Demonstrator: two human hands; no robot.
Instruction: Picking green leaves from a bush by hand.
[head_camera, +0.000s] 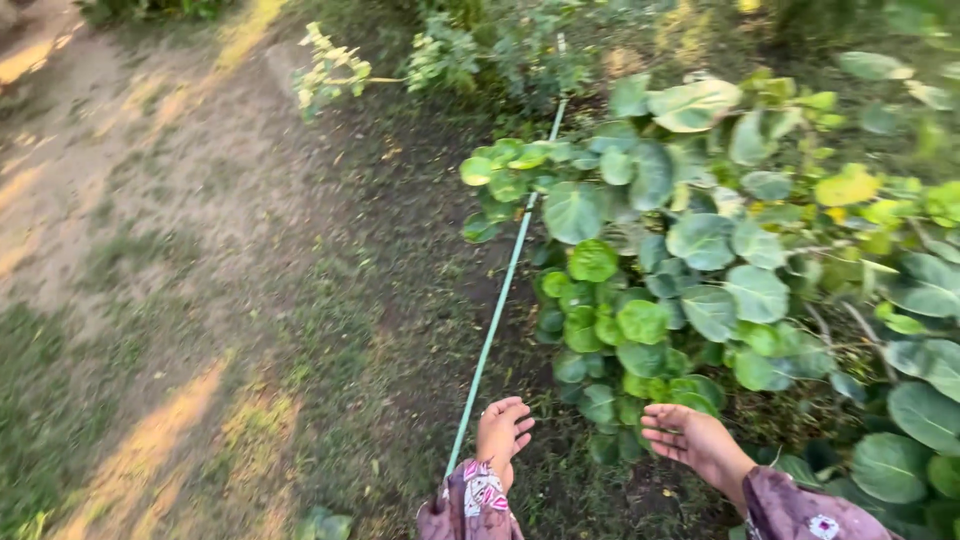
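Outdoors, mid-handling of a long thin pale-green pole, slanting up from beside the left hand (fingers curled, grip on it impossible to confirm) toward a round-leaved green shrub. Right hand spread wide, empty, near low leaves. Probably steadying needed next. No containers visible on the patchy grass.

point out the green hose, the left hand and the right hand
green hose (497, 310), head view, on the middle of its straight run across the ground
left hand (501, 430), head view, on the back of the hand beside the hose
right hand (685, 437), head view, on the open palm
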